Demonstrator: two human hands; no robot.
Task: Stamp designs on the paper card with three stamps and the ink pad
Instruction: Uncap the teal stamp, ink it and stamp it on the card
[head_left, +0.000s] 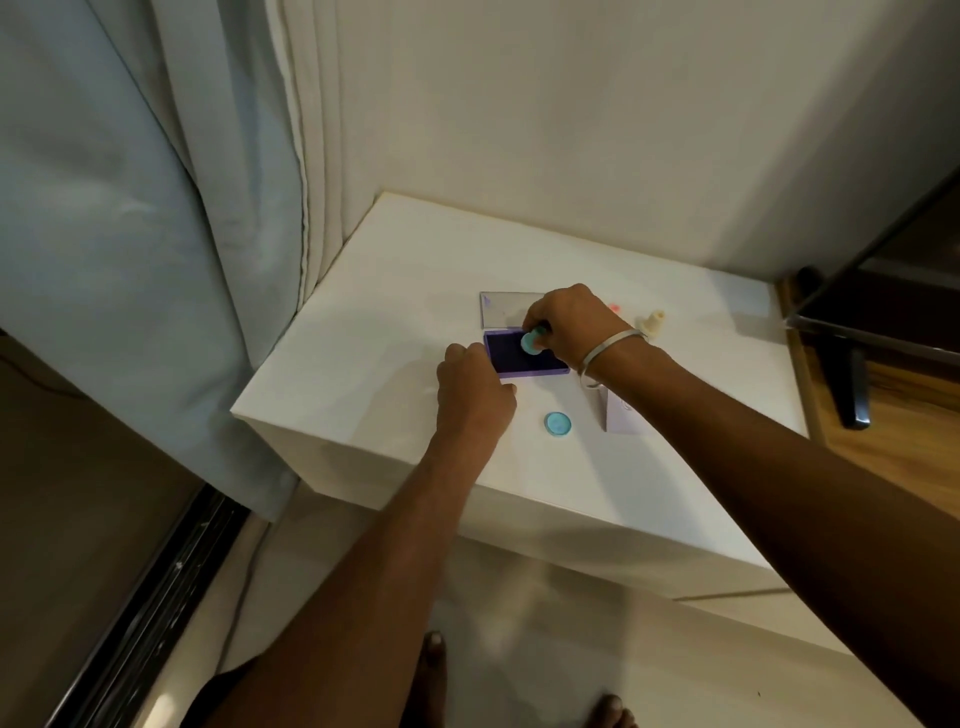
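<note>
Two bare feet (519, 686) stand on the pale floor at the lower edge of the view, between the two forearms. Both arms reach forward over a white table (363, 374).

Left hand (475, 389): knuckles up, fingers curled down at the near left corner of the ink pad (524, 356), thumb lying flat on the table toward the right. It appears to steady the pad; actual contact at the fingertips is hidden. It carries nothing.

The ink pad is an open purple tray with a dark inked face, lying between the two hands. Its clear lid (506, 309) lies flat just beyond it, partly under the right hand.

Right hand (569, 325): fingers closed around a teal stamp (531, 342), held tilted so its round face shows, directly over the inked surface. Whether the face touches the ink cannot be told. A silver bangle (610, 353) sits on this wrist.

Near side of the hands: a round teal cap (558, 424) lies flat, just right of the left thumb.

Beneath the right wrist: the paper card (623, 415), pale lilac, largely covered by the forearm.

Beyond the right wrist: a pink stamp (615, 307), mostly hidden, then a cream stamp (655, 322) standing upright.
</note>
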